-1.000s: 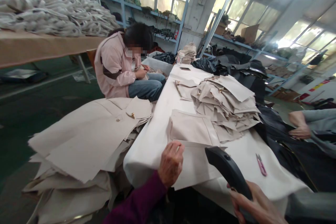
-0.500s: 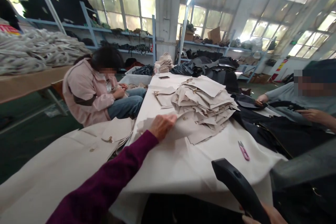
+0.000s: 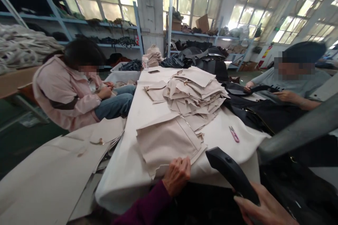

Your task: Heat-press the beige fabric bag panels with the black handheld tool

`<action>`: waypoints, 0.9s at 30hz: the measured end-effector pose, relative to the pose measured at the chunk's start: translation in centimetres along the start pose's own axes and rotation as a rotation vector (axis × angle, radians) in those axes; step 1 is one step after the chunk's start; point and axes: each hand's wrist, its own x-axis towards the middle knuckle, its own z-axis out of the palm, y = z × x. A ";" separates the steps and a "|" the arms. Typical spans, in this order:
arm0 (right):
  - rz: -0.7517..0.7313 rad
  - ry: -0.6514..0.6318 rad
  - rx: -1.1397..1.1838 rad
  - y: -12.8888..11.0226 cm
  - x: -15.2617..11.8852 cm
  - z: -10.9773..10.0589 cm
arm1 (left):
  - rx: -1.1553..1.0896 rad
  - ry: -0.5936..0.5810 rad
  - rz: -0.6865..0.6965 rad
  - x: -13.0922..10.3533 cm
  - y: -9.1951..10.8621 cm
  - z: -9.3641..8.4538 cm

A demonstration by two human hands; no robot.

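My left hand (image 3: 177,174), at the end of a purple sleeve, is closed on the near edge of a beige fabric panel (image 3: 169,140). The panel has a zipper along its right side and lies over the front of the table. My right hand (image 3: 260,202) grips a black curved handheld tool (image 3: 229,168), its blunt end pointing up and left over the table's front edge. Beyond the panel rises a pile of similar beige pieces (image 3: 194,91), some with metal zipper pulls. A pair of pink thread snips (image 3: 233,134) lies right of the panel.
More beige panels (image 3: 104,133) lie at the left. A person in pink (image 3: 71,95) sits left of the white-covered table (image 3: 132,151); another person (image 3: 298,77) handles black material at the right. A grey metal bar (image 3: 298,130) slants across the right side. A phone (image 3: 154,71) lies farther back.
My left hand has drawn the beige panel from the pile toward me to the table's front. My right hand with the black tool shows more fully. The view has shifted right.
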 end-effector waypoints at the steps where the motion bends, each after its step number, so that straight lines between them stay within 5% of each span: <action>1: -0.005 -0.012 0.006 -0.3 0.1 0.3 | -0.025 -0.010 -0.036 -0.3 0.4 0.3; 11: -0.025 -0.112 0.156 -0.7 4.4 3.5 | -0.105 0.016 -0.113 -1.2 0.8 1.4; 18: 0.063 0.132 0.118 -0.7 7.4 0.8 | -0.147 -0.037 -0.123 -1.9 -0.3 1.6; 23: 0.066 0.137 0.143 -0.2 7.3 -1.3 | -0.082 -0.128 -0.124 -3.1 -4.1 1.8; 27: 0.028 0.038 0.181 1.6 7.1 -1.1 | 0.058 -0.019 -0.155 -2.8 -12.0 0.5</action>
